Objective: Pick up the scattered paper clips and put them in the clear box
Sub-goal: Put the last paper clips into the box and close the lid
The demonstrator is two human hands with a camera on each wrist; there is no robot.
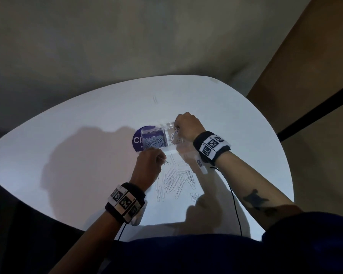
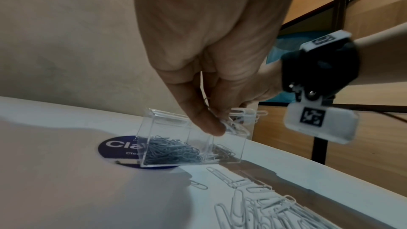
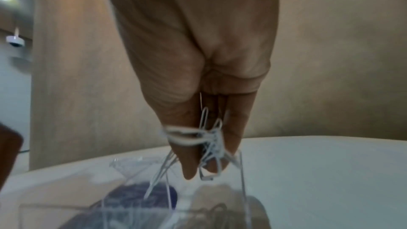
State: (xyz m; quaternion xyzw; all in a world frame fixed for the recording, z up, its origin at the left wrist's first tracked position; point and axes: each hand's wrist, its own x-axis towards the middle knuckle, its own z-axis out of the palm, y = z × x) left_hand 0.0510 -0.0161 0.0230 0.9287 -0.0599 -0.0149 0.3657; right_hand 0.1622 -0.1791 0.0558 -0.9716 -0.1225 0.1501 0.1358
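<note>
A clear box (image 1: pixel 167 125) (image 2: pixel 167 128) (image 3: pixel 242 189) with two compartments stands mid-table; the left one holds a heap of small clips, the right one a few. My right hand (image 1: pixel 177 128) (image 3: pixel 204 168) hovers over the right compartment and pinches a bunch of white paper clips (image 3: pixel 198 137) between thumb and fingers. Just in front of the box, my left hand (image 1: pixel 160 159) (image 2: pixel 218 121) has its fingers curled and pinches a thin paper clip (image 1: pixel 166 161). Scattered white paper clips (image 1: pixel 176 180) (image 2: pixel 264 212) lie on the table between my forearms.
A round purple sticker (image 1: pixel 137 143) (image 2: pixel 118 147) lies under the box on the white table (image 1: pixel 87 135). One lone clip (image 1: pixel 155 99) lies far behind the box, and a small cluster (image 1: pixel 194 196) near my right forearm. A black cable (image 1: pixel 234 204) runs from the right wristband.
</note>
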